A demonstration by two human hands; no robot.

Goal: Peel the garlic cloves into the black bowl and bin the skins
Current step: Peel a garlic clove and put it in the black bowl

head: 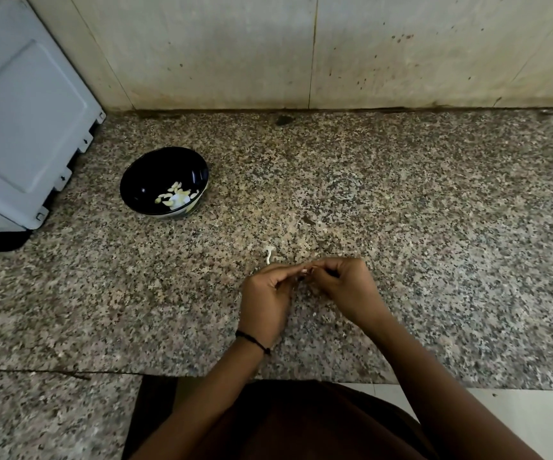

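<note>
The black bowl stands on the speckled granite counter at the left, with several pale peeled garlic cloves in its bottom. My left hand and my right hand meet fingertip to fingertip just above the counter's middle, both pinching a small garlic clove that is mostly hidden by the fingers. A white scrap of garlic skin lies on the counter just beyond my left hand's fingers.
A white appliance stands at the far left, close behind the bowl. A tiled wall closes off the back of the counter. The counter's front edge runs near my body, with a cracked stone slab at lower left.
</note>
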